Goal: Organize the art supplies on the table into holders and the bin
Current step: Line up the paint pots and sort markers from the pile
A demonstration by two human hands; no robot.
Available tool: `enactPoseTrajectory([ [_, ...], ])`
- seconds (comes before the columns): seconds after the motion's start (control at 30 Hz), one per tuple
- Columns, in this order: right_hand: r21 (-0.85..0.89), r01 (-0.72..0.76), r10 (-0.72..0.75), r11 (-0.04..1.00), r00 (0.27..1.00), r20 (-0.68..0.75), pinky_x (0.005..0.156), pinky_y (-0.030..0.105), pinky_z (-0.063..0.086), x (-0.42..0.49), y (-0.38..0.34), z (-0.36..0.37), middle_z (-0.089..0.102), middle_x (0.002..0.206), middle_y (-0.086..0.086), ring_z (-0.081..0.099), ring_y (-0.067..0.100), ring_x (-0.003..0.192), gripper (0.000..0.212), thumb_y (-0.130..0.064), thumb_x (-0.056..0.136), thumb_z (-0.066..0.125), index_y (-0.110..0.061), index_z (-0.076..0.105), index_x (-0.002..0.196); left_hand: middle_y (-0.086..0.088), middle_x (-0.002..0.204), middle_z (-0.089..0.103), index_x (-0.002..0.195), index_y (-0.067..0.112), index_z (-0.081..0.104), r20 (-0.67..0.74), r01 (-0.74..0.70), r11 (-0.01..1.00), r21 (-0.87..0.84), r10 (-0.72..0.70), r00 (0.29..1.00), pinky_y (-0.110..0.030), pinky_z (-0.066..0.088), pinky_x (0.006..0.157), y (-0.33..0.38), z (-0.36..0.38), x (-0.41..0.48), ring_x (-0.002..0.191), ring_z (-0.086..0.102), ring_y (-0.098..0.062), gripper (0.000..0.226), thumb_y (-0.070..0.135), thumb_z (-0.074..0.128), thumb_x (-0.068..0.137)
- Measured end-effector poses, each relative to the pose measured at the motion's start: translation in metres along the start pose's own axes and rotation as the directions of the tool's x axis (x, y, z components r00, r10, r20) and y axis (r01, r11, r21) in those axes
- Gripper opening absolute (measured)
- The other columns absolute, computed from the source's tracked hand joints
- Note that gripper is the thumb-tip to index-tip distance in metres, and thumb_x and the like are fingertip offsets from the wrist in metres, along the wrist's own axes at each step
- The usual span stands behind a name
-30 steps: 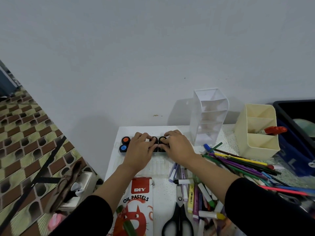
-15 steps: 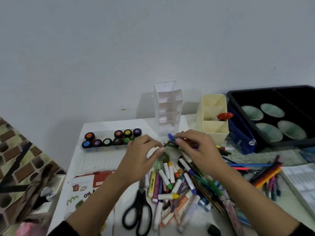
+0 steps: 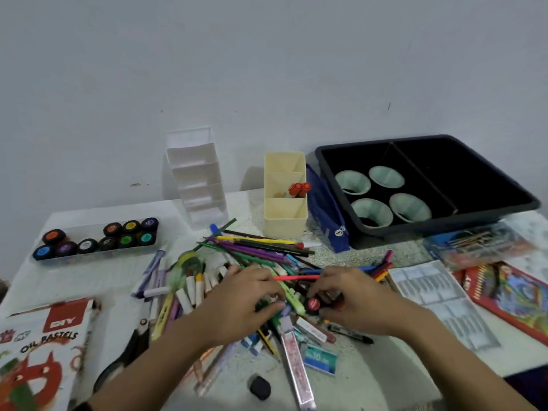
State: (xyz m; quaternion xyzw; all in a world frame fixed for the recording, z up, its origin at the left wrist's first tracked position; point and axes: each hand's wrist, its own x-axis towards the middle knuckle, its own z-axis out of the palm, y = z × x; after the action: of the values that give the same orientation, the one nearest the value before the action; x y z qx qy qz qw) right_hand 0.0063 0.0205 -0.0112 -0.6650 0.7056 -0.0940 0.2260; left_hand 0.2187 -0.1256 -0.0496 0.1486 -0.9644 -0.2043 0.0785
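Note:
A heap of coloured pencils [image 3: 258, 246], markers and pastel sticks covers the middle of the table. My left hand [image 3: 243, 304] lies on the heap with its fingers curled down into it; what they grip is hidden. My right hand [image 3: 355, 298] pinches a small black paint pot with a red lid [image 3: 312, 305] at the heap's right side. Behind stand a white tiered holder [image 3: 195, 185], a cream holder [image 3: 284, 215] with red markers [image 3: 299, 189] in its middle compartment, and a black bin [image 3: 326, 161] holding green cups.
A clear tray of paint pots [image 3: 95, 255] sits at the far left. An oil pastels box [image 3: 44, 345] and scissors [image 3: 130, 351] lie front left. A blue pouch [image 3: 326, 215], a stencil ruler [image 3: 439, 301] and a coloured pencil box [image 3: 510, 292] lie to the right.
Both hands left the paint pot tray and came down to the front of the heap. The view swung right. My right hand now holds a red-lidded pot.

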Motion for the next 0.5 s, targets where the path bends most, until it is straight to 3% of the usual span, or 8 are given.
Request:
enactPoseTrajectory([
  [0.1,-0.031,0.092,-0.093,0.995,0.994,-0.051,0.082,0.019,0.043,-0.002,0.008,0.016,0.052,0.110,-0.009,0.053,0.007,0.099,0.040,-0.021,0.086,0.066,-0.033,0.066,0.124,0.022,0.102,0.051,0.109,0.039,0.064,-0.026,0.067,0.997,0.026,-0.066,0.997,-0.034,0.027,0.086,0.003,0.003,0.008,0.101,0.043,0.002,0.023,0.051,0.047,0.100],
  [0.27,-0.034,0.144,-0.145,0.989,0.988,-0.045,0.083,0.024,0.046,0.002,0.021,0.016,0.052,0.113,-0.011,0.053,0.009,0.102,0.039,-0.028,0.089,0.071,-0.032,0.063,0.127,0.025,0.099,0.053,0.105,0.041,0.065,-0.034,0.179,0.983,0.034,-0.178,0.984,-0.036,0.029,0.091,0.001,0.002,0.008,0.100,0.044,0.003,0.020,0.054,0.051,0.097],
  [0.37,0.105,0.106,-0.103,0.989,0.994,-0.035,0.086,0.024,0.047,0.005,0.027,0.010,0.052,0.111,-0.016,0.053,0.004,0.099,0.039,-0.032,0.092,0.072,-0.029,0.061,0.129,0.032,0.098,0.047,0.110,0.041,0.065,0.007,0.199,0.979,0.049,-0.199,0.980,-0.034,0.024,0.089,0.002,0.002,0.004,0.101,0.039,0.005,0.027,0.058,0.049,0.095],
  [0.5,0.364,0.063,0.012,0.929,0.980,-0.200,0.092,0.024,0.050,0.006,0.033,-0.003,0.058,0.116,-0.015,0.056,-0.001,0.107,0.031,-0.025,0.093,0.070,-0.028,0.063,0.124,0.028,0.104,0.050,0.113,0.039,0.066,0.011,0.210,0.976,0.061,-0.211,0.977,-0.033,0.026,0.090,0.005,0.001,0.003,0.104,0.043,0.001,0.037,0.062,0.044,0.093],
])
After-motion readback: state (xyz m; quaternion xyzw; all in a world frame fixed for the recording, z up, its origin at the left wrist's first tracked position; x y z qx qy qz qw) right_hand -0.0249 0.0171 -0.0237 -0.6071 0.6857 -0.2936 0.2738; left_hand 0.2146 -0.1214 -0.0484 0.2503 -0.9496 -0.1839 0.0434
